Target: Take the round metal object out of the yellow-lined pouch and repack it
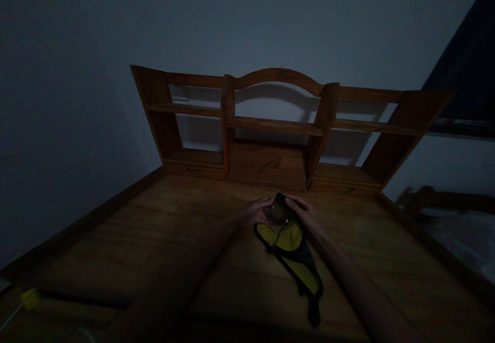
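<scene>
Although the room was only dimly lit, a glossy see-through item (281,214) could be made out between two bare hands, above the middle of a wooden desk (181,224). It was grasped on its left side by the left hand (260,213), whose fingers were curled about it, with some of them seen just below its edge. Its dark upper right part was gripped by the right hand (303,210) (what kind of item it was could not be told in such low light). Directly beneath it, a yellow cloth piece (290,240) edged in black was spread, its upper end close against the item and its body tapered toward the near side of the desk, where it was ended by a narrow black tail (314,316). The far side of the desk was taken up by a wooden shelf unit (274,125) with an arched top rail, backed by a pale wall (232,23). At the lower left, a small yellow object (30,298) was seen, well apart from both hands.
</scene>
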The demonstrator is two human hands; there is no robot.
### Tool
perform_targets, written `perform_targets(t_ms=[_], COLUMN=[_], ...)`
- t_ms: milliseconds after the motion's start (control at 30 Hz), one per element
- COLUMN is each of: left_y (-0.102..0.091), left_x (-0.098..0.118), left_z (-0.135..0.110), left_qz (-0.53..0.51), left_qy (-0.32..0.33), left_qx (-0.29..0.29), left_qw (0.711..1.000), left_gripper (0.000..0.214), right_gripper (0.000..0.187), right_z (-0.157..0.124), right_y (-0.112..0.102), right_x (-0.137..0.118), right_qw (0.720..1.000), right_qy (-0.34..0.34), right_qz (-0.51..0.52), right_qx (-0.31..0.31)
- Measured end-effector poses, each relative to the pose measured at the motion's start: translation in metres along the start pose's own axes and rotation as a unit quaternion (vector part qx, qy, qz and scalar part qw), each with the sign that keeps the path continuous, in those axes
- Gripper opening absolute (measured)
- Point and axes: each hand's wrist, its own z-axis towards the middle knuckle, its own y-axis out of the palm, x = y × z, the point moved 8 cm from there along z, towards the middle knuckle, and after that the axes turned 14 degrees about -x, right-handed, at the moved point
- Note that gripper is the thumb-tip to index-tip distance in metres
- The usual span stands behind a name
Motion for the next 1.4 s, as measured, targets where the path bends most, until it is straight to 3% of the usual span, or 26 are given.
perform_targets(t_ms=[400, 767, 900, 1200, 1400], left_y=[0.006, 0.007, 0.007, 0.003, -0.003], left_x=[0.002, 0.004, 0.005, 0.002, -0.002], left_z=[-0.001, -0.002, -0.002, 0.000, 0.001], left_qz=[0.057, 0.043, 0.045, 0.027, 0.007], left_qy=[-0.007, 0.006, 0.012, 0.002, 0.000], left_qx=[-0.003, 0.001, -0.001, -0.016, -0.011], left_qw=[0.998, 0.999, 0.999, 1.000, 1.000], left_gripper=[0.049, 0.041, 0.040, 0.042, 0.041], right_gripper=[0.032, 0.025, 0.026, 0.048, 0.044], right_z=[-0.002, -0.001, -0.001, -0.006, -0.005], right_y=[-0.008, -0.005, -0.001, 0.021, 0.014], right_x=[-0.006, 0.001, 0.005, -0.005, -0.005], right_qw=[0.998, 0.999, 0.997, 0.965, 0.986], right_qy=[0.006, 0.007, 0.026, 0.065, 0.036], right_qz=[-0.038, 0.029, 0.071, 0.180, 0.111], right_qx=[0.042, 0.023, -0.011, -0.180, -0.123])
